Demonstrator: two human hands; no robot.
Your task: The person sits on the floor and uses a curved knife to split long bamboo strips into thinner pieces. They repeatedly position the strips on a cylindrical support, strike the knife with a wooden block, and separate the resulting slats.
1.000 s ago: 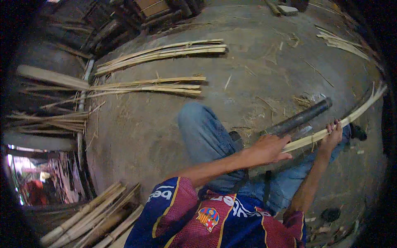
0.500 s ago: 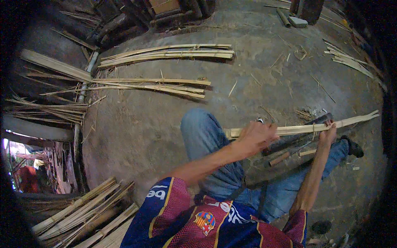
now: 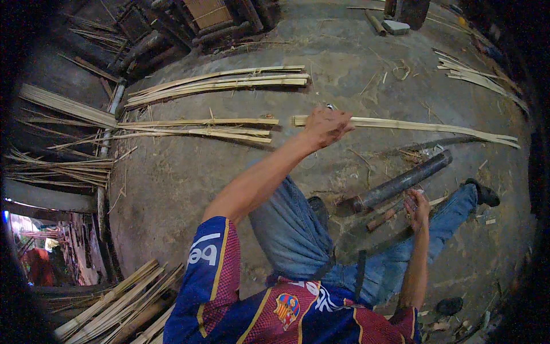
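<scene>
My left hand [image 3: 328,127] is closed around a bundle of pale split strips [image 3: 395,123], which look like bamboo, near its left end. The bundle reaches far to the right, beyond my legs. A small shiny piece shows at the far edge of this hand; I cannot make out its kind. My right hand [image 3: 417,207] is off the bundle, fingers bent and apart, with nothing visible in it. Close beside it lies a tool with a brown handle [image 3: 382,219], its other end partly behind the hand. A dark, thick rod or pipe [image 3: 401,182] lies just beyond.
Two tied groups of strips lie ahead on the left: a far group [image 3: 229,83] and a nearer one [image 3: 217,131]. More strips [image 3: 123,304] are piled at lower left. At far right lies another bunch [image 3: 475,77]. A white block [image 3: 396,27] sits by a post.
My left hand has carried the bundle forward and left, off my lap toward the floor ahead. My right hand has let go of it and dropped back toward the brown-handled tool.
</scene>
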